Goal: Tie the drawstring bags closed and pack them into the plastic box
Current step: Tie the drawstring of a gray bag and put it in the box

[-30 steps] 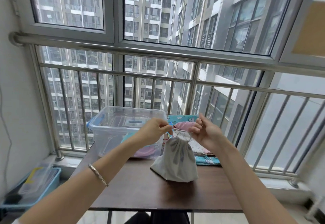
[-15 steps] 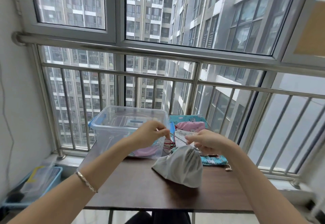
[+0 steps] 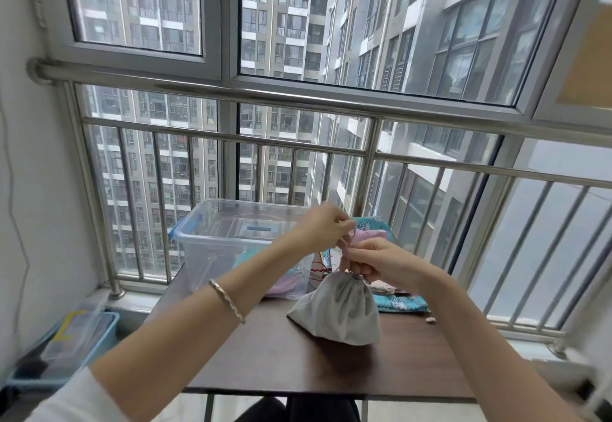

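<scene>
A grey drawstring bag [image 3: 337, 312] stands on the brown table [image 3: 271, 362], its neck gathered tight. My left hand [image 3: 318, 228] pinches the bag's cord above the neck. Just right of it, my right hand [image 3: 381, 261] pinches the cord at the gathered neck. A clear plastic box [image 3: 231, 243] with blue latches stands at the back left of the table, with pink and teal cloth visible inside. Behind my hands lies a pile of teal and pink patterned bags [image 3: 397, 299].
A steel railing [image 3: 298, 97] and windows close off the far side right behind the table. On the floor at the left sits a blue bin [image 3: 66, 345]. A small pale object [image 3: 430, 320] lies on the table by the pile's right edge.
My hands dropped from a raised wide pull, then closed together over the bag's neck. The bag tipped and now stands more upright.
</scene>
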`<state>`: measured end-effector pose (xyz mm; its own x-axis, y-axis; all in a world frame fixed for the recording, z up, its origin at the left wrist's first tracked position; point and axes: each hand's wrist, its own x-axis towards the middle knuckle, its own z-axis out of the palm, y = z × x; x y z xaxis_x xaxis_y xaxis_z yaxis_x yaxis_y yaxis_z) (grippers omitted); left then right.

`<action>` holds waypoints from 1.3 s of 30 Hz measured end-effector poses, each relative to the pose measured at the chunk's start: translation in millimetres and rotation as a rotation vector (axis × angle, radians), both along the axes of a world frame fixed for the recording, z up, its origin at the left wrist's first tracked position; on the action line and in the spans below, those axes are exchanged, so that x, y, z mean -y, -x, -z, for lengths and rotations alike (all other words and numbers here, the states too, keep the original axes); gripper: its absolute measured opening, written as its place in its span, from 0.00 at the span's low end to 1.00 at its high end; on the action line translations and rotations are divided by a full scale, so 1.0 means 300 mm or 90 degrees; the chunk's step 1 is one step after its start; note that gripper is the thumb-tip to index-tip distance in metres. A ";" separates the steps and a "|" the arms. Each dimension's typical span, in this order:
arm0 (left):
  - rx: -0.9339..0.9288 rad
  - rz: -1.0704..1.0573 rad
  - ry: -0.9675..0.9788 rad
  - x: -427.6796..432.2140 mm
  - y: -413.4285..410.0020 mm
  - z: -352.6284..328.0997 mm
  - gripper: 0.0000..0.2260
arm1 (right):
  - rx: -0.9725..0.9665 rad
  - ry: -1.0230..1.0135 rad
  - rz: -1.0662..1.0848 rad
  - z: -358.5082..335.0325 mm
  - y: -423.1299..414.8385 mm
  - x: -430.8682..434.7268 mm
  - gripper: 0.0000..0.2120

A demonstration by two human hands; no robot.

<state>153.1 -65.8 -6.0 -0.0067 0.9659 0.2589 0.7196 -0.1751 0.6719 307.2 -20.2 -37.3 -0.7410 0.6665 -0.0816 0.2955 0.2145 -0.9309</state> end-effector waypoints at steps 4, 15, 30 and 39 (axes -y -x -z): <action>0.127 0.158 0.061 0.043 -0.056 0.061 0.17 | -0.102 0.068 0.030 0.014 -0.005 0.000 0.10; 0.182 0.128 -0.004 0.071 -0.033 0.141 0.17 | -0.175 0.068 0.000 0.050 0.000 0.031 0.12; 0.089 0.068 0.052 0.089 0.081 0.178 0.09 | -0.211 0.106 0.121 0.051 0.014 0.045 0.11; 0.220 0.097 0.098 0.079 0.051 0.175 0.10 | -0.177 0.090 0.130 0.033 0.006 0.043 0.09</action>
<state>137.7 -89.5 -58.6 0.0780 0.9898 0.1194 0.4200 -0.1413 0.8965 305.2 -33.1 -47.2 -0.6010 0.7992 0.0024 0.0511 0.0415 -0.9978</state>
